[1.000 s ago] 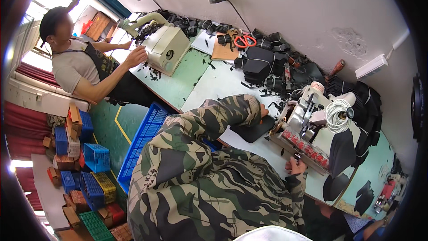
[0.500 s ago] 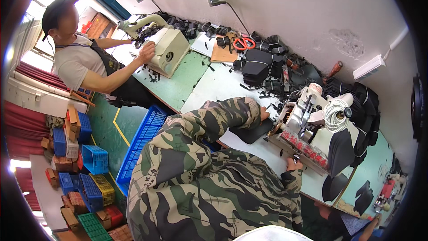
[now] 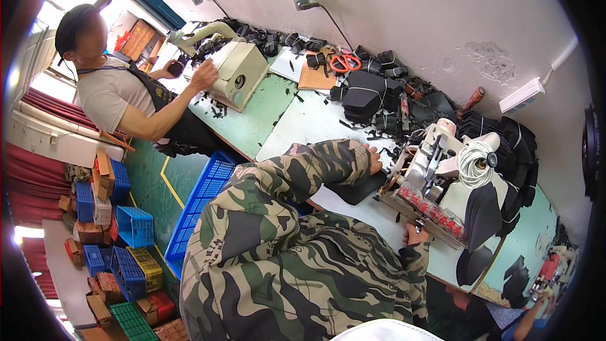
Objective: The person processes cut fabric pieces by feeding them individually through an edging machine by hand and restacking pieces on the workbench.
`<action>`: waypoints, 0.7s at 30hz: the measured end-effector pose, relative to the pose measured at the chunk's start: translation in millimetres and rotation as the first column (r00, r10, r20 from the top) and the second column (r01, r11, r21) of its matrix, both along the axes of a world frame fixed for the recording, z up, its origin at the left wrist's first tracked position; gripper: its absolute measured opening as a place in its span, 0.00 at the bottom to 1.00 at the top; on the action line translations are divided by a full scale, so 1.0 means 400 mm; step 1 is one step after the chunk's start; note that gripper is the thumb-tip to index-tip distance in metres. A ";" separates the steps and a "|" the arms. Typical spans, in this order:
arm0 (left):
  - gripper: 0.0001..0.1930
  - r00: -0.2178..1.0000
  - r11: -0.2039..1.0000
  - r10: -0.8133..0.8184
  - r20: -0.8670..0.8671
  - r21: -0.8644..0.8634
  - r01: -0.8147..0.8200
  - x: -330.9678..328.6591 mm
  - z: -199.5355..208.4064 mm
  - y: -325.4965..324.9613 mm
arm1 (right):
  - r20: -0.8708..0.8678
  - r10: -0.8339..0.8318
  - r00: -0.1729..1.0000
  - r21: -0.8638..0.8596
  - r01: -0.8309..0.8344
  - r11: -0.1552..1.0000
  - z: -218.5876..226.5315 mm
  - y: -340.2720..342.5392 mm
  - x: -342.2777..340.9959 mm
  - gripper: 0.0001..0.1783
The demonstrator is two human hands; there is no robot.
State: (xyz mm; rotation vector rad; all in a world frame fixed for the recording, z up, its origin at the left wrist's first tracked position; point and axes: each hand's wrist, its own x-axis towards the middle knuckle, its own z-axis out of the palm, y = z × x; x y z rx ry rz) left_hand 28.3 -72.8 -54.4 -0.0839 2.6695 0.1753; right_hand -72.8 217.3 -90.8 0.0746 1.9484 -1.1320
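My left hand (image 3: 375, 160) is above the white worktop (image 3: 315, 120), left of a bench machine (image 3: 423, 177) with red-patterned padding along its front. Its fingers look loosely apart, partly hidden by the camouflage sleeve. Beneath that wrist lies a flat black sheet piece (image 3: 360, 188), reaching to the machine's edge. My right hand (image 3: 413, 236) is closed at the machine's near lower corner, around a small metal handle (image 3: 420, 223). A stack of rounded black pieces (image 3: 483, 215) leans on the machine's right side, and another black piece (image 3: 473, 265) hangs below it.
Bundled black pieces (image 3: 366, 95), orange-handled scissors (image 3: 345, 63) and black scraps line the wall. A coiled white cable (image 3: 476, 164) sits on the machine. A blue crate (image 3: 202, 199) stands at my left. A co-worker (image 3: 126, 88) stands at a cream machine (image 3: 238, 76); another person (image 3: 505, 316) works at lower right.
My left hand has lifted slightly, with more of its fingers showing. My right hand has hardly moved. The co-worker has drawn a hand back from the cream machine, holding something dark.
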 end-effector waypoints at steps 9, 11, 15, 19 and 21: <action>0.19 0.993 0.998 -0.035 -0.113 -0.054 0.029 0.032 -0.013 -0.009 | 0.005 -0.001 1.000 -0.024 0.001 1.000 -0.044 0.015 -0.007 0.12; 0.19 0.994 0.999 -0.028 -0.106 -0.033 0.024 0.036 -0.017 -0.011 | -0.036 0.000 0.999 -0.010 0.000 1.000 -0.064 0.021 -0.005 0.13; 0.18 0.995 0.997 -0.031 -0.095 0.074 0.038 0.013 -0.039 -0.035 | -0.165 0.061 0.985 0.040 -0.055 0.998 -0.078 0.043 0.000 0.13; 0.18 0.984 0.780 0.088 0.157 0.603 -0.166 0.034 -0.013 -0.120 | -0.191 0.286 0.939 0.101 -0.271 0.957 -0.001 0.018 -0.014 0.16; 0.14 0.928 0.584 0.007 0.373 0.752 -0.307 0.001 0.129 -0.103 | -0.393 0.412 0.822 0.257 -0.332 0.908 0.026 0.042 -0.022 0.17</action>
